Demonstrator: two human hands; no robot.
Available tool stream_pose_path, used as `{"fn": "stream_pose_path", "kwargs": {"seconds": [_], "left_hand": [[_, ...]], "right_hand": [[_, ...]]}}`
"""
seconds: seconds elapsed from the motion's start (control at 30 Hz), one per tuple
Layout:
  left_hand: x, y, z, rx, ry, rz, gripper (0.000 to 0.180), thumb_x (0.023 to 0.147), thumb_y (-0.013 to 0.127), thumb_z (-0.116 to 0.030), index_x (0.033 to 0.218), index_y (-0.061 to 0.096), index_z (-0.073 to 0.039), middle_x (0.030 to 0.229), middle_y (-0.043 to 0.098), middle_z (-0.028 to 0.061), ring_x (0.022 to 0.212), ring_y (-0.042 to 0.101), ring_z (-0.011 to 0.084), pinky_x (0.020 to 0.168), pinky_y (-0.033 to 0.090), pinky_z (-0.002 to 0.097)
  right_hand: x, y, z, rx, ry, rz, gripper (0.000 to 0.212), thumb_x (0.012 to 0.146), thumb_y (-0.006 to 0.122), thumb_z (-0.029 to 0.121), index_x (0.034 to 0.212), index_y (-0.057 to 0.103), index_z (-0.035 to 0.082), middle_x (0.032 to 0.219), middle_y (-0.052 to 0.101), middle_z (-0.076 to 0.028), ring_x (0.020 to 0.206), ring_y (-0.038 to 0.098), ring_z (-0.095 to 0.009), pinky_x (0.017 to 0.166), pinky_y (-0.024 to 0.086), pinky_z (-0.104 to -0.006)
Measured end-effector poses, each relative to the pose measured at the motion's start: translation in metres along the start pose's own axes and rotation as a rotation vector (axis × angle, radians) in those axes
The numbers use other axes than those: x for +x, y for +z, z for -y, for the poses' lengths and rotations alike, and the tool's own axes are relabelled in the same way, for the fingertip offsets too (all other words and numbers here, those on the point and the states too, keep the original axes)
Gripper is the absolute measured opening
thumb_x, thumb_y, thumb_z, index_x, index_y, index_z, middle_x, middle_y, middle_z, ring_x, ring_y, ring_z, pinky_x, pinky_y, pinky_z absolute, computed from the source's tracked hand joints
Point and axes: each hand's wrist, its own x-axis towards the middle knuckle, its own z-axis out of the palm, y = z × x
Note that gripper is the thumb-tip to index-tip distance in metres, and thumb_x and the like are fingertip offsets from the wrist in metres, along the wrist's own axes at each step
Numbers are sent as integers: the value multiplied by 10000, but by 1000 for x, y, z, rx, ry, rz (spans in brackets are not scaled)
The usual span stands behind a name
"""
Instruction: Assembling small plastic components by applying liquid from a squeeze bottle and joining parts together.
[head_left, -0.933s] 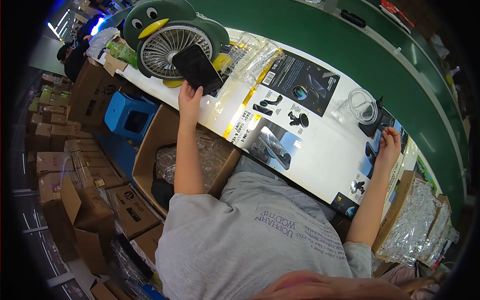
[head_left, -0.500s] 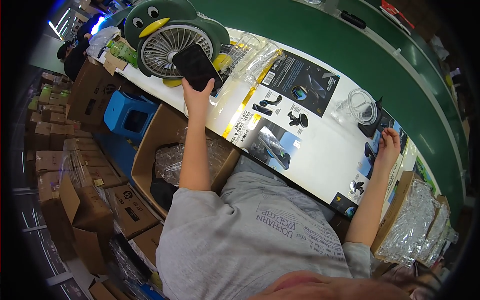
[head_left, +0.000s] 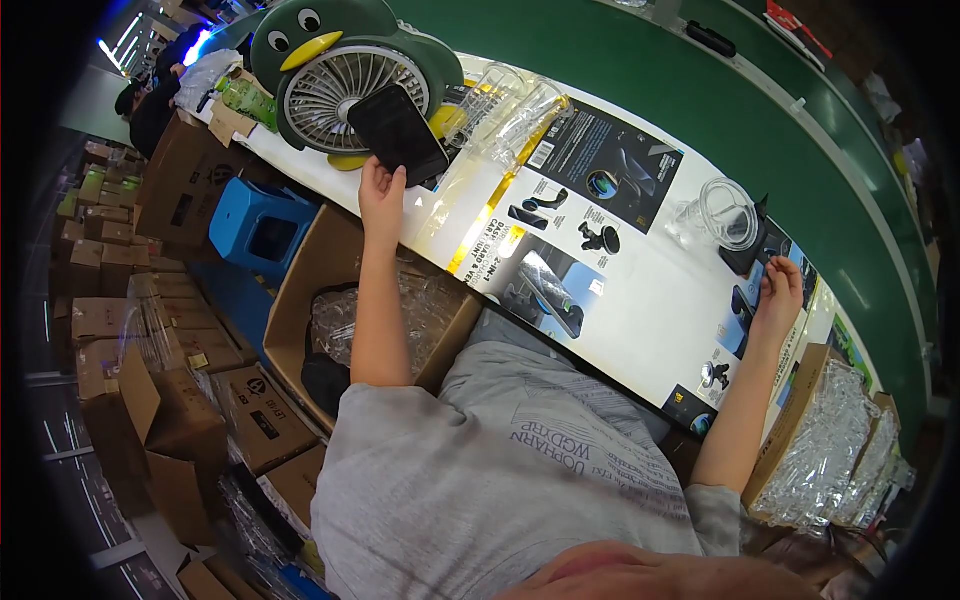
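A black smartphone (head_left: 399,130) leans against the grille of a green penguin-shaped fan (head_left: 290,55) at the far left of the table. My left hand (head_left: 382,200) is at the phone's lower edge, thumb and forefinger apart. Its fingertips are close to that edge; whether they touch it is not clear. My right hand (head_left: 780,295) rests at the table's right side, fingers loosely bent and apart, holding nothing visible. Just beyond it stands a black mount-like piece (head_left: 742,256) beside a coiled clear-white cable (head_left: 728,213) in clear plastic.
Clear plastic trays (head_left: 490,105) lie right of the fan. A printed card sheet (head_left: 640,310) covers the tabletop. Boxes of clear plastic pieces stand at my right (head_left: 825,450) and below my left arm (head_left: 300,335). A blue stool (head_left: 255,228) and stacked cartons are at left.
My left hand has let go of the phone's lower end and drawn back slightly toward me. The phone stays leaning on the fan. My right hand has hardly moved.
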Motion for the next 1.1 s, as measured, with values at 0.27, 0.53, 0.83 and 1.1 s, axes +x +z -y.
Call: {"fn": "stream_pose_path", "kwargs": {"seconds": [0.27, 0.53, 0.83, 1.1], "left_hand": [[0, -1, -2, 39, -67, -56, 227, 881, 464, -166, 1044, 493, -10, 894, 525, -1, 788, 477, 63, 691, 387, 197], [7, 7, 3, 26, -48, -101, 262, 854, 514, -129, 1064, 459, 17, 962, 535, 46, 858, 500, 100, 751, 403, 219], [17, 40, -18, 217, 35, -276, 530, 707, 712, -166, 1085, 404, 41, 1022, 535, 139, 910, 522, 182, 812, 409, 263], [17, 30, -1, 71, 105, -359, 509, 756, 674, -242, 1085, 402, 36, 1009, 527, 129, 917, 522, 187, 801, 411, 263]], "right_hand": [[1, 1, -1, 2, 2, 3, 166, 815, 470, -1, 953, 553, 37, 924, 565, -19, 818, 534, -66, 669, 425, -163], [2, 2, -1, -9, -19, 6, 171, 798, 481, 3, 945, 554, 49, 929, 565, -14, 823, 532, -76, 680, 413, -169], [1, 0, 0, 7, -7, 5, 153, 807, 490, 3, 928, 562, 62, 916, 573, 2, 797, 533, -52, 666, 416, -157], [-3, 6, 4, 2, 0, 10, 153, 803, 493, -1, 922, 563, 63, 912, 572, 1, 782, 529, -51, 663, 413, -152]]}}
